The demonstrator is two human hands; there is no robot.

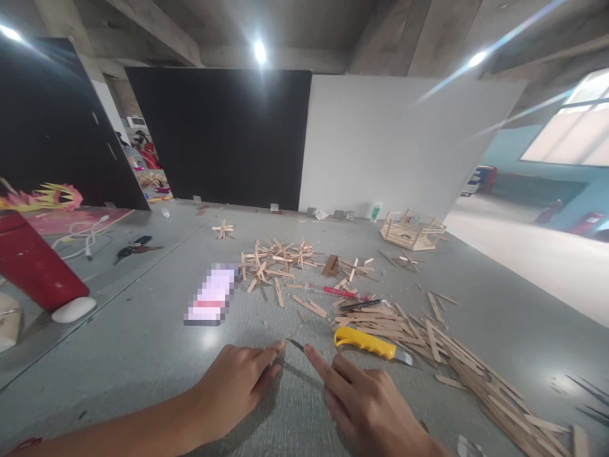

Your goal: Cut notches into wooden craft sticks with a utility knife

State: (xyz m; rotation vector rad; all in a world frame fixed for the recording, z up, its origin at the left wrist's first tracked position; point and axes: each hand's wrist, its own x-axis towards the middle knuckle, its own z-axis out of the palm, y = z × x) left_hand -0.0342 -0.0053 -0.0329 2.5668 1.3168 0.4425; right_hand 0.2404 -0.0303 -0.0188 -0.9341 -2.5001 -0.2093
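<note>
My left hand [240, 384] rests low over the grey table, fingers closed, thumb and index finger together at a thin pale sliver [295, 332]. Opposite it, my right hand [368, 397] has its index finger stretched along a slim, dark, blade-like tool [297, 345], the other fingers curled under. The tool's tip meets the sliver close to my left fingertips. Most of the tool is hidden by my right hand, so its exact kind is unclear. Beyond my right hand lies a yellow utility knife [365, 343] with its blade out.
Wooden craft sticks [457, 355] spread across the right, near a red pen [340, 292] and a black pen [360, 305]. Further back are crossed stick pieces [280, 254] and a stick frame [413, 231]. A blurred phone [212, 295], keys [136, 246] and red bottle [35, 263] lie left.
</note>
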